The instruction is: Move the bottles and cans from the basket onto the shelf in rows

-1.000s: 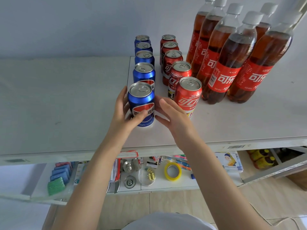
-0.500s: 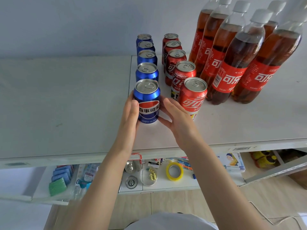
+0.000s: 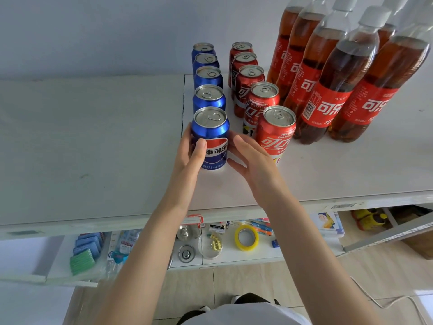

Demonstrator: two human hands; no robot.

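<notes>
Five blue cans line our shelf point(image 3: 93, 137); the front blue can point(image 3: 210, 139) stands upright there (beside the red cans point(image 3: 255, 90)), left hand point(image 3: 191, 152) fingers wrapped round it, right hand point(image 3: 251, 158) fingers spread, just beside.

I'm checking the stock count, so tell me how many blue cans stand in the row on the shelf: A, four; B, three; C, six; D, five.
D: five silver tops line up in the blue row, from the front blue can by the left hand back to the rear blue can on the shelf.
</notes>
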